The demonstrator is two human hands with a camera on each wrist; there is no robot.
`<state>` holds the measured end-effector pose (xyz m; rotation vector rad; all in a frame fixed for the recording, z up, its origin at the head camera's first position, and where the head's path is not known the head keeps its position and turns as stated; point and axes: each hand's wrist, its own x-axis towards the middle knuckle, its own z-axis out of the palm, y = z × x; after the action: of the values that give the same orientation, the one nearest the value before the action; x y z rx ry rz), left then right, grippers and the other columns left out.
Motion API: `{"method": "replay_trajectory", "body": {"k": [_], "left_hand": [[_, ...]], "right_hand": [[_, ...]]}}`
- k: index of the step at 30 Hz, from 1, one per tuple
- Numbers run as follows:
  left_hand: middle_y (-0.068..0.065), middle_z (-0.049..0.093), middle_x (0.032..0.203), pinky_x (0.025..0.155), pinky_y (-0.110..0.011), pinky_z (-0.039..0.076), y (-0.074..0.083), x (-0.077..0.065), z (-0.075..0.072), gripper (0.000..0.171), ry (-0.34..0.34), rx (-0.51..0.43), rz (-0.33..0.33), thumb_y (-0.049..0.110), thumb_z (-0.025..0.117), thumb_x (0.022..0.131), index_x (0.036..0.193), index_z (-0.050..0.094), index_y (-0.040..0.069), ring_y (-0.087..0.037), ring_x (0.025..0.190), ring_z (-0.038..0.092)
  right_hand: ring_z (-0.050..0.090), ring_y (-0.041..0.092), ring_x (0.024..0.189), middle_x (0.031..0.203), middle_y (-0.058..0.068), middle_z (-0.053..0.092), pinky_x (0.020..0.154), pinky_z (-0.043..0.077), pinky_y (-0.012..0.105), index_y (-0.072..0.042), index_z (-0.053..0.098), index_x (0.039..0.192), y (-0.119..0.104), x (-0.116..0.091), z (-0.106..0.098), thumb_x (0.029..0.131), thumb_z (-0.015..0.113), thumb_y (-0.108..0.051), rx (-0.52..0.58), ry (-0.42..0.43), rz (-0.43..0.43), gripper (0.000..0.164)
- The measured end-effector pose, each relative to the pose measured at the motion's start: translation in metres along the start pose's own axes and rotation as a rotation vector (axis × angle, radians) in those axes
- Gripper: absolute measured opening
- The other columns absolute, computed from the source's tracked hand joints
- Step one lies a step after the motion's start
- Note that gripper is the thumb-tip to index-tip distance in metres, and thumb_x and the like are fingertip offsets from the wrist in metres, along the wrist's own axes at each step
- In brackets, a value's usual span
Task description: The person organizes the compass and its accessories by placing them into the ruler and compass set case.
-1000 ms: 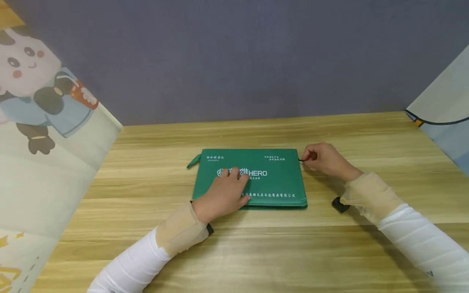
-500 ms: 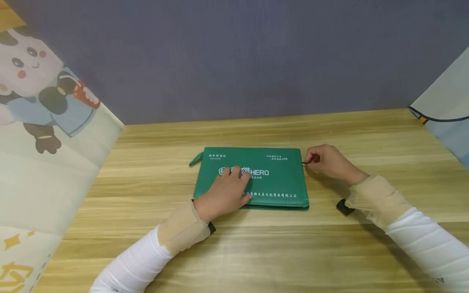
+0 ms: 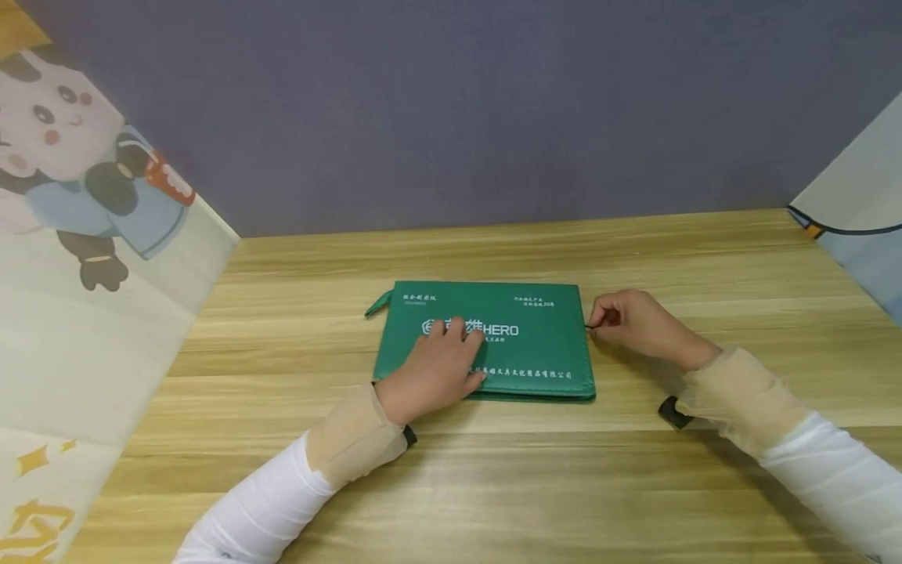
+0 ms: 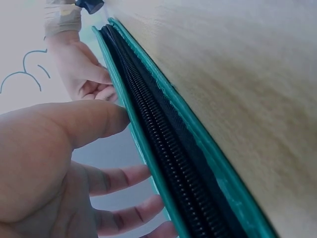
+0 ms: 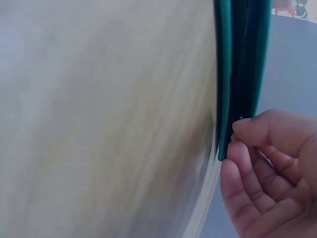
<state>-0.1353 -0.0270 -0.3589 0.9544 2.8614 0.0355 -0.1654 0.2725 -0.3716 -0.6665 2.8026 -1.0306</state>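
A green zip case with white lettering, including "HERO", lies flat on the wooden table. My left hand rests on its cover with fingers spread, left of centre. In the left wrist view, the thumb is at the cover's front edge, beside the black zipper between the two green covers. At the case's right side, my right hand pinches the small dark zipper pull between thumb and forefinger. The fingertips largely hide that pull in the right wrist view.
A green strap sticks out from the case's back left corner. The wooden table meets a grey-blue panel behind. A wall with cartoon prints stands at the left.
My right hand has moved toward me along the case's right side with the zipper pull. The left hand stays on the cover. The view has shifted slightly.
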Motion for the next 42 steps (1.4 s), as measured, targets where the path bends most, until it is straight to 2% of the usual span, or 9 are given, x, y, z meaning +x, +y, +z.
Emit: {"method": "replay_trajectory", "body": {"k": [5, 14, 18, 22, 29, 38, 42], "left_hand": [[-0.014, 0.043, 0.118, 0.076, -0.042, 0.043, 0.001, 0.001, -0.001, 0.051, -0.015, -0.003, -0.014, 0.040, 0.054, 0.088, 0.128, 0.043, 0.009, -0.029, 0.099, 0.040], [-0.013, 0.044, 0.115, 0.074, -0.042, 0.044, 0.004, 0.001, 0.000, 0.051, 0.011, 0.000, -0.004, 0.039, 0.056, 0.087, 0.126, 0.045, 0.009, -0.029, 0.098, 0.041], [-0.014, 0.044, 0.115, 0.075, -0.042, 0.044, 0.005, 0.002, 0.000, 0.050, 0.007, -0.004, -0.004, 0.040, 0.056, 0.087, 0.126, 0.045, 0.009, -0.029, 0.098, 0.041], [-0.013, 0.044, 0.114, 0.075, -0.041, 0.044, 0.005, 0.001, 0.000, 0.050, 0.007, -0.013, -0.005, 0.039, 0.056, 0.087, 0.125, 0.045, 0.009, -0.027, 0.097, 0.040], [-0.015, 0.045, 0.112, 0.072, -0.040, 0.045, 0.002, 0.002, -0.001, 0.050, 0.017, -0.030, 0.006, 0.038, 0.057, 0.086, 0.123, 0.046, 0.007, -0.028, 0.093, 0.041], [-0.017, 0.046, 0.116, 0.078, -0.038, 0.042, -0.003, 0.021, -0.009, 0.059, -0.024, -0.078, -0.010, 0.040, 0.064, 0.081, 0.125, 0.046, 0.004, -0.028, 0.094, 0.042], [-0.016, 0.044, 0.119, 0.075, -0.037, 0.043, -0.001, 0.028, -0.009, 0.059, -0.035, -0.097, -0.019, 0.039, 0.064, 0.081, 0.128, 0.045, 0.007, -0.028, 0.095, 0.040]], "right_hand": [[0.053, 0.011, 0.062, 0.074, 0.000, 0.061, 0.054, 0.045, 0.025, -0.009, 0.061, 0.075, -0.001, -0.005, -0.001, 0.074, 0.064, 0.007, 0.001, -0.003, -0.024, 0.015], [0.050, 0.010, 0.061, 0.071, 0.000, 0.058, 0.055, 0.044, 0.026, -0.010, 0.060, 0.074, -0.004, -0.019, -0.001, 0.074, 0.064, 0.007, 0.005, -0.008, -0.014, 0.017], [0.052, 0.010, 0.064, 0.075, 0.000, 0.061, 0.056, 0.045, 0.025, -0.010, 0.060, 0.075, -0.003, -0.019, 0.001, 0.073, 0.062, 0.009, 0.018, 0.012, -0.042, 0.019], [0.053, 0.009, 0.065, 0.075, -0.001, 0.061, 0.056, 0.046, 0.025, -0.011, 0.060, 0.074, -0.002, -0.016, 0.003, 0.072, 0.061, 0.011, 0.000, 0.040, -0.074, 0.022], [0.053, 0.009, 0.061, 0.071, -0.002, 0.061, 0.054, 0.045, 0.025, -0.012, 0.060, 0.072, 0.000, -0.010, 0.002, 0.074, 0.063, 0.007, -0.039, 0.051, -0.080, 0.019], [0.054, 0.011, 0.059, 0.070, 0.001, 0.061, 0.053, 0.045, 0.026, -0.008, 0.060, 0.072, 0.004, 0.014, -0.001, 0.075, 0.061, 0.009, -0.081, 0.098, -0.063, 0.017], [0.056, 0.012, 0.063, 0.072, 0.002, 0.062, 0.057, 0.046, 0.028, -0.007, 0.061, 0.072, 0.009, 0.026, -0.004, 0.076, 0.061, 0.007, -0.106, 0.095, -0.041, 0.015]]}}
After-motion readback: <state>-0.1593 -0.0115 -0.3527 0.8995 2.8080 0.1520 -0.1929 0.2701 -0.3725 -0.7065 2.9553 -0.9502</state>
